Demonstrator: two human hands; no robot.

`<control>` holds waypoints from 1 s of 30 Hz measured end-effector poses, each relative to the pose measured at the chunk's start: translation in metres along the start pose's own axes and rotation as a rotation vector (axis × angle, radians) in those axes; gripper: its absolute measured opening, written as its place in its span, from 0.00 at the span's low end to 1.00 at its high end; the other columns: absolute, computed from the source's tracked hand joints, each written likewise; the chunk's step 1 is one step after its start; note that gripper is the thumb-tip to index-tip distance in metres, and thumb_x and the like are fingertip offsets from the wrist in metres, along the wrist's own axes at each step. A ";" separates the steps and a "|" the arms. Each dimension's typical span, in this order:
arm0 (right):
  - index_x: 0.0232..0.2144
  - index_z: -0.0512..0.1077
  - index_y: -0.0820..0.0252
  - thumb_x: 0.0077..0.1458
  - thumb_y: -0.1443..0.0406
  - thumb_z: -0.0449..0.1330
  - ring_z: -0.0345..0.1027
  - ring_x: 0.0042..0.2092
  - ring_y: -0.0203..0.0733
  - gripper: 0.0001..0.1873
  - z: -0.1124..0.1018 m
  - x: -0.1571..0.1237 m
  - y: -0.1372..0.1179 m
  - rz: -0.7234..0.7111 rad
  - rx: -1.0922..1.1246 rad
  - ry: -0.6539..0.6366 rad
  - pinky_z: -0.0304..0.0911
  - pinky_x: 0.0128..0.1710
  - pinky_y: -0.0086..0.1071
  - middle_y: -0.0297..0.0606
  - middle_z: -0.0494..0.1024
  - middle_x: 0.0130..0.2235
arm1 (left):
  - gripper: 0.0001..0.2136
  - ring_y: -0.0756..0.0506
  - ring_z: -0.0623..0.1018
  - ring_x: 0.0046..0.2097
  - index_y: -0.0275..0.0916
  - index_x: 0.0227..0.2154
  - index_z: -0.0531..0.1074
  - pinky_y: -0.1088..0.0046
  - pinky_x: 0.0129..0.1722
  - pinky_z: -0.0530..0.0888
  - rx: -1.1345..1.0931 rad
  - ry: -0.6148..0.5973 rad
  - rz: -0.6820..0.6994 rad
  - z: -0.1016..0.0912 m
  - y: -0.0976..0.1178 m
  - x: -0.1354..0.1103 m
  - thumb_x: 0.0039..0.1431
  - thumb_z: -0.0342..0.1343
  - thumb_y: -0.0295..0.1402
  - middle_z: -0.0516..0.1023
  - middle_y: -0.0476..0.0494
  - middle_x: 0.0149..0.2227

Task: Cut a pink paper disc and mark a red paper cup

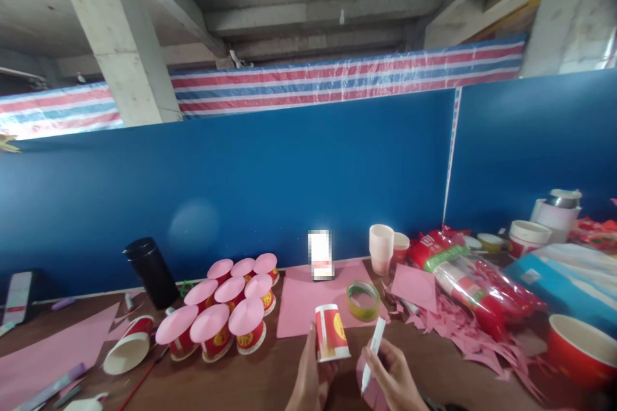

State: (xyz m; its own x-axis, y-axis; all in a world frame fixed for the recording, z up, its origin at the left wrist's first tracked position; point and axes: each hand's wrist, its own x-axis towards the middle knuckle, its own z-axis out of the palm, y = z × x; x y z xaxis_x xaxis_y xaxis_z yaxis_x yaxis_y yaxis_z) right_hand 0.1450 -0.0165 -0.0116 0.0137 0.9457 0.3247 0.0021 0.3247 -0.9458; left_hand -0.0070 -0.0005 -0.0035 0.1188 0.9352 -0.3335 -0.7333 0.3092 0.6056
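My left hand is closed round a red and white paper cup with a yellow print, its wider rim facing down. In my right hand is a slim white pen-like stick, pinched by the fingers and slanting down to the left. A pink paper piece with a rounded edge shows under the right hand; whether the fingers hold it too, I cannot tell. To the left stand several upturned red cups topped with pink paper discs.
Behind the hands lie a pink sheet and a tape roll, with a phone propped upright. Pink scraps and a red plastic bag are on the right. Leftward are a black bottle and a tipped cup.
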 end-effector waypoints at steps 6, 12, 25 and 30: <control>0.18 0.63 0.63 0.49 0.51 0.56 0.51 0.24 0.33 0.22 0.000 -0.002 -0.004 0.009 -0.028 -0.003 0.53 0.22 0.26 0.31 0.58 0.20 | 0.27 0.40 0.76 0.39 0.32 0.44 0.70 0.62 0.45 0.67 -0.005 -0.016 -0.001 0.004 0.001 -0.004 0.47 0.54 0.50 0.77 0.37 0.36; 0.18 0.63 0.63 0.51 0.51 0.55 0.51 0.24 0.33 0.22 0.000 0.000 -0.005 -0.008 -0.051 -0.012 0.53 0.22 0.26 0.31 0.58 0.20 | 0.26 0.40 0.76 0.40 0.33 0.44 0.71 0.61 0.45 0.67 0.000 -0.025 0.002 0.004 0.002 -0.007 0.48 0.54 0.49 0.77 0.36 0.36; 0.18 0.62 0.62 0.50 0.50 0.56 0.51 0.23 0.33 0.22 -0.001 0.000 -0.001 0.015 -0.037 -0.019 0.52 0.22 0.26 0.31 0.58 0.20 | 0.26 0.39 0.76 0.40 0.32 0.43 0.71 0.62 0.45 0.67 -0.015 0.004 -0.002 0.001 0.000 -0.001 0.48 0.55 0.49 0.78 0.36 0.36; 0.18 0.62 0.62 0.49 0.51 0.56 0.50 0.23 0.33 0.21 -0.001 0.000 -0.003 0.015 -0.031 -0.020 0.52 0.22 0.26 0.31 0.57 0.20 | 0.27 0.40 0.76 0.39 0.32 0.44 0.71 0.62 0.45 0.67 -0.019 -0.003 -0.001 0.001 0.001 -0.001 0.48 0.54 0.50 0.78 0.36 0.36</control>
State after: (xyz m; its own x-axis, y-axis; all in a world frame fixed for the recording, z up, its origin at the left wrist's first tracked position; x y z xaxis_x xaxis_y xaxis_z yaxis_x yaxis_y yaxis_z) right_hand 0.1459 -0.0176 -0.0092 -0.0057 0.9508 0.3098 0.0332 0.3098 -0.9502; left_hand -0.0068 -0.0010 -0.0018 0.1210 0.9355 -0.3320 -0.7455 0.3065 0.5919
